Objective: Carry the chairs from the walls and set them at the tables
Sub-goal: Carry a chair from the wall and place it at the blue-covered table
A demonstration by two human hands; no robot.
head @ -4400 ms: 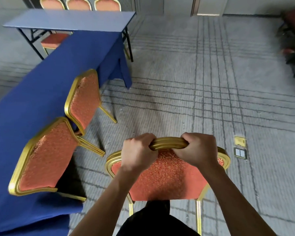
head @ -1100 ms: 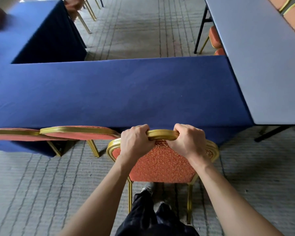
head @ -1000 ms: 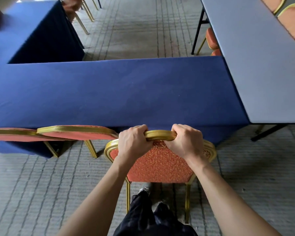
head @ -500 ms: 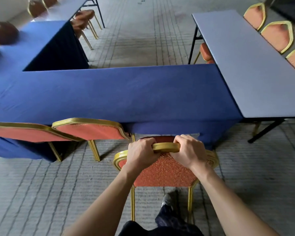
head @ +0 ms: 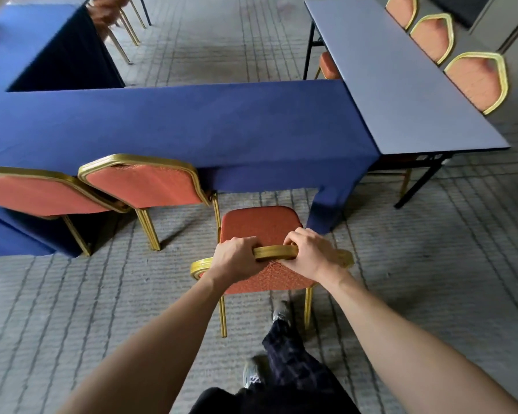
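A red-cushioned chair (head: 260,224) with a gold frame stands on the carpet in front of me, its seat facing the blue-clothed table (head: 192,124). My left hand (head: 237,259) and my right hand (head: 310,255) both grip the gold top rail of its backrest, side by side. The seat's front edge is just short of the tablecloth's hem, near the table's right end. Two matching chairs (head: 144,183) stand pushed in at the same table to the left.
A bare grey-blue table (head: 401,82) joins the clothed table at the right, with three chairs (head: 476,79) behind it and one tucked at its far end. Another blue-clothed table (head: 27,46) runs off at the upper left. My legs and shoes are behind the chair.
I turned from the open floor to face the table. The chair in my hands has gone down and forward toward the table's edge, and its seat now shows past the backrest.
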